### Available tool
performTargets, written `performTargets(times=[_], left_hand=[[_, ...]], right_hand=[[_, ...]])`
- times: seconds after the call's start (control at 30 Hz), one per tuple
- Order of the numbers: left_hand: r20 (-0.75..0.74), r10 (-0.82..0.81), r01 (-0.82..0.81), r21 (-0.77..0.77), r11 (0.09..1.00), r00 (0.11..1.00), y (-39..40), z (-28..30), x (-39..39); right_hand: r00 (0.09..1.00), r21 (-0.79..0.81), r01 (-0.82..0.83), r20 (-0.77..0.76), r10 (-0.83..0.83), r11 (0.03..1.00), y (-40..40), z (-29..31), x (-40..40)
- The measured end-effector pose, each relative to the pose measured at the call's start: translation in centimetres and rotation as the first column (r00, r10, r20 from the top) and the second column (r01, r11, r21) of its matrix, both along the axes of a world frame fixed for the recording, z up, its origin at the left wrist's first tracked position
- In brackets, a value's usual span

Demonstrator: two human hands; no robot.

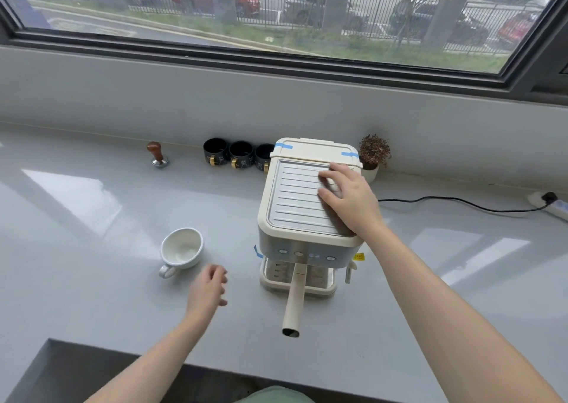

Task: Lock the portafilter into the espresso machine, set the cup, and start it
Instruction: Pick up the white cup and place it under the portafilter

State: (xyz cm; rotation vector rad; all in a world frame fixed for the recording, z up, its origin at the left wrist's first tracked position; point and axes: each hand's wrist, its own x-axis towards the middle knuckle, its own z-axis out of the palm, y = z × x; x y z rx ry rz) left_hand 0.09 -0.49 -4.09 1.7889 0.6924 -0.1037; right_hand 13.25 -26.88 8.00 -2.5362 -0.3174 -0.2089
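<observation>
A cream espresso machine point(295, 193) stands on the grey counter point(92, 206). The portafilter point(295, 301) sits under its front, with the cream handle pointing straight toward me. My right hand point(349, 198) lies flat on the machine's ribbed top at the right side, fingers spread. A white cup point(182, 249) stands on the counter left of the machine, handle toward me. My left hand point(209, 289) hovers between the cup and the machine, fingers loosely curled, holding nothing. The drip tray point(273, 279) under the portafilter bears no cup.
Three dark mugs point(236, 156) stand in a row at the back wall, and a wooden-handled tamper point(158, 155) is left of them. A small potted plant point(373, 155) is behind the machine's right. A black cable point(461, 203) runs to a power strip point(553, 206) at far right.
</observation>
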Motion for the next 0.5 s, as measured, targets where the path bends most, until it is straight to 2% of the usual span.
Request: performTargets(times=[0.07, 0.1, 0.2, 0.3, 0.5], left_hand=[[-0.008, 0.174, -0.167, 0.231, 0.958, 0.985, 5.0, -1.0, 0.8], [-0.022, 0.239, -0.222, 0.293, 0.930, 0.971, 7.2, -1.6, 1.0], [-0.107, 0.316, -0.266, 0.331, 0.905, 0.943, 11.0, -3.3, 1.8], [-0.196, 0.290, -0.249, 0.209, 0.946, 0.937, 11.9, -5.2, 2.3], [-0.156, 0.167, -0.185, -0.104, 0.977, 0.973, 11.4, -6.4, 1.9]], right_hand=[[0.999, 0.051, 0.035, 0.026, -0.036, 0.998, -0.1, -0.3, -0.2], [0.998, 0.055, 0.055, 0.028, -0.056, 0.997, -0.1, -0.4, -0.2], [0.996, 0.074, 0.092, 0.011, -0.093, 0.993, 0.2, -0.4, -0.2], [0.997, 0.061, 0.081, -0.017, -0.080, 0.995, 0.2, -0.4, 0.0], [0.997, 0.028, 0.045, -0.070, -0.043, 0.999, 0.4, -0.2, 0.1]])
